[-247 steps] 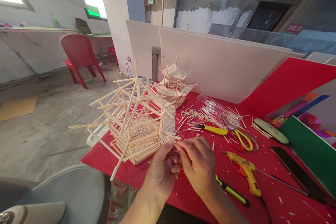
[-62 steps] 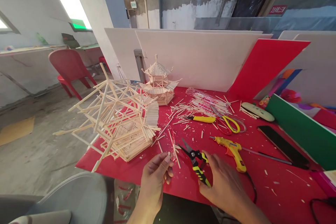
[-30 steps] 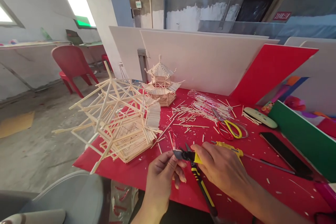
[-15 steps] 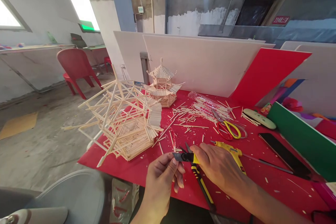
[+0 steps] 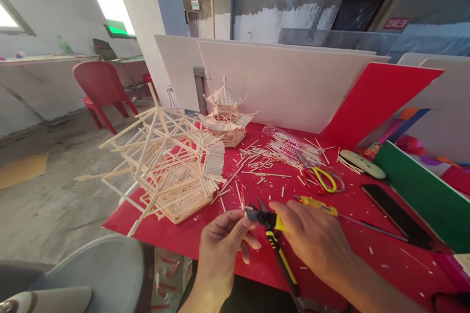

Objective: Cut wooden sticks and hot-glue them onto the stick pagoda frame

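Observation:
My right hand (image 5: 312,234) grips a yellow utility knife (image 5: 262,217), its dark blade pointing left. At the blade's tip my left hand (image 5: 222,239) is closed in a thumb-and-finger pinch; whatever sits in the pinch is too small to make out. Under the knife, black-and-yellow pliers (image 5: 281,257) lie on the red tabletop (image 5: 264,271). A yellow glue gun (image 5: 317,205) rests partly hidden behind my right hand. Left of my hands stands an open pavilion frame of thin wooden sticks (image 5: 172,171), with a smaller roofed stick pavilion (image 5: 224,120) behind it.
Loose wooden sticks (image 5: 262,156) and a plastic bag of sticks (image 5: 290,146) lie mid-table. Scissors (image 5: 323,179), a phone (image 5: 394,215) and a green board (image 5: 426,195) are on the right. White boards (image 5: 279,85) line the back. A grey stool (image 5: 99,274) stands lower left.
The knife and my right hand have shifted slightly right, with the knife tilting a little. My left hand keeps its pinch near the blade tip. The view has moved slightly.

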`<state>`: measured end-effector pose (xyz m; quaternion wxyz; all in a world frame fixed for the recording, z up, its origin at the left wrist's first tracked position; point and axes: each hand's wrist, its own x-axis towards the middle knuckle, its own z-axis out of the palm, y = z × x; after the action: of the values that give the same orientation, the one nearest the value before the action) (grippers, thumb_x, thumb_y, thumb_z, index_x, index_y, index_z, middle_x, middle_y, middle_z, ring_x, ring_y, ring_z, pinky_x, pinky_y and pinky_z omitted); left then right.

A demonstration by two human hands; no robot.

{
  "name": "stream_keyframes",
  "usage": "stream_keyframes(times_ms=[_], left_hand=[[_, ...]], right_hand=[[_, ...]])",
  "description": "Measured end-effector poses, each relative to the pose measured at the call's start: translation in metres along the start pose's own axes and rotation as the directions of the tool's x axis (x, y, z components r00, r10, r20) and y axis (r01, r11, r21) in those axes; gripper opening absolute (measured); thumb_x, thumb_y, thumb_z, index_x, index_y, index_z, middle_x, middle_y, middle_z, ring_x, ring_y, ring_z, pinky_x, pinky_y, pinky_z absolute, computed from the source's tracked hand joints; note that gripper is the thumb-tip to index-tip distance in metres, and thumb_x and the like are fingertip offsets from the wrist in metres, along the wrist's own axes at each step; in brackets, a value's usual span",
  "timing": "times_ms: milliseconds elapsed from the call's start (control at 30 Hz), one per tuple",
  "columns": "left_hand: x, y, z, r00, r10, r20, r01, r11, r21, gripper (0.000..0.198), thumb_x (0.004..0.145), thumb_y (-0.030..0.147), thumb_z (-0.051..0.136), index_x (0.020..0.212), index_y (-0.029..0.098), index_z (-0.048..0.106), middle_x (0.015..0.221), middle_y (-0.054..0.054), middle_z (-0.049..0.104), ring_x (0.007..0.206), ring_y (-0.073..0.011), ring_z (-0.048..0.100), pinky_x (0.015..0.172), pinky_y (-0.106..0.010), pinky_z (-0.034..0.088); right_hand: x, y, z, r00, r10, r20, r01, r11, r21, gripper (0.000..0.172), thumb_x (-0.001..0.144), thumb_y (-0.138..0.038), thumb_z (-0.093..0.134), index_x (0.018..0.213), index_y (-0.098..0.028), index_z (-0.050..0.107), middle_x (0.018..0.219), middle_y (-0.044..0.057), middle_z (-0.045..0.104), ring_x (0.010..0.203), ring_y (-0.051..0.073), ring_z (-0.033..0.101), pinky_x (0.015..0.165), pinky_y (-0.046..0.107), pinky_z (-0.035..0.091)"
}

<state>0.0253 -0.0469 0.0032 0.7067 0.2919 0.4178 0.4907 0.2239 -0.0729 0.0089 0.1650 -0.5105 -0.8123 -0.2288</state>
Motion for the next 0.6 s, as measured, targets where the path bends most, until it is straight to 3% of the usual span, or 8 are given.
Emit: stream_keyframes(times_ms=[133,367,600], left_hand=[[0.001,0.0,0.001,1.0,0.025,0.013,-0.025,1.0,0.018,0.03,0.062,0.036,0.086,0.075,0.011,0.074,0.056,-0.007,0.069,0.044,-0.0143,0.061,0.035,-0.018,0.042],[-0.004,0.0,-0.001,0.997,0.075,0.021,-0.076,0.995,0.069,0.019,0.066,0.028,0.084,0.074,0.013,0.076,0.062,-0.007,0.071,0.049,-0.0161,0.065,0.037,-0.018,0.042],[-0.008,-0.001,-0.001,0.994,0.107,-0.004,-0.105,0.982,0.157,0.02,0.068,0.03,0.082,0.075,0.012,0.075,0.053,-0.005,0.068,0.045,-0.012,0.061,0.038,-0.015,0.041]], right_hand=[[0.001,-0.023,0.002,0.999,-0.037,0.023,0.037,0.999,-0.006,0.031,0.094,-0.007,0.042,0.123,-0.014,0.052,0.075,0.001,0.057,0.063,0.017,0.054,0.058,0.033,0.03],[0.002,-0.013,0.003,0.999,-0.05,0.005,0.05,0.998,-0.029,0.03,0.095,-0.008,0.039,0.121,-0.011,0.053,0.076,0.002,0.057,0.062,0.018,0.053,0.058,0.033,0.028],[0.003,-0.022,0.003,0.997,-0.071,0.031,0.072,0.996,-0.048,0.029,0.096,-0.008,0.035,0.118,-0.013,0.053,0.074,0.002,0.056,0.062,0.017,0.053,0.059,0.033,0.03]])
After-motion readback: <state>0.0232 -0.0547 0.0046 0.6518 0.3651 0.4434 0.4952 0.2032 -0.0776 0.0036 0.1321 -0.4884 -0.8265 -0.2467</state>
